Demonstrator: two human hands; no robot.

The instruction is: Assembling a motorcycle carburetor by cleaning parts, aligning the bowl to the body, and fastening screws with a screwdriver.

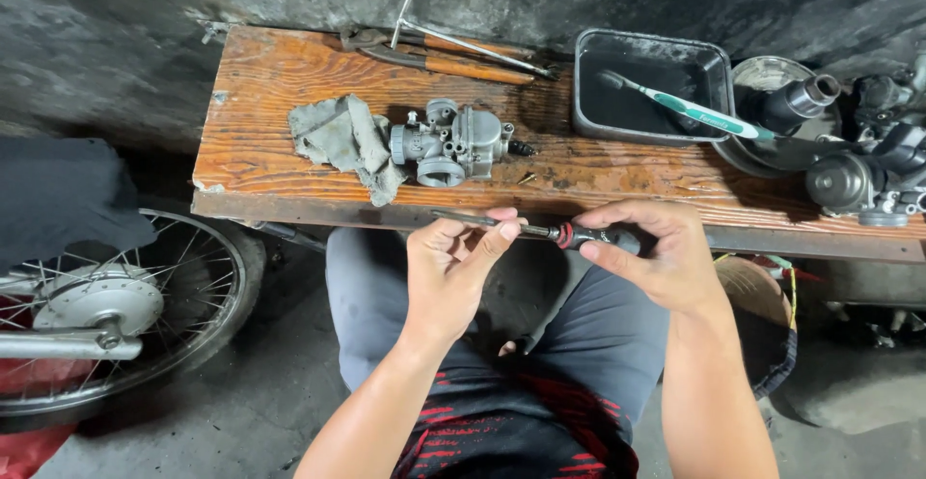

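My right hand (pixel 656 252) grips the black-and-red handle of a screwdriver (pixel 579 236) held level in front of the bench. My left hand (pixel 453 257) pinches the screwdriver's metal shaft near its tip between thumb and fingers. Behind the hands, on the wooden plank bench (pixel 270 141), lies a grey metal carburetor (pixel 451 141) beside a crumpled grey rag (pixel 347 139). A small brass part (pixel 527 178) lies on the wood just right of the carburetor.
A black tray (pixel 651 83) holds dark liquid and a green-white toothbrush (pixel 690 108). Pliers and a T-handle wrench (pixel 439 45) lie at the back. Engine parts (pixel 858 165) crowd the bench's right end. A spoked wheel (pixel 106 305) stands at lower left.
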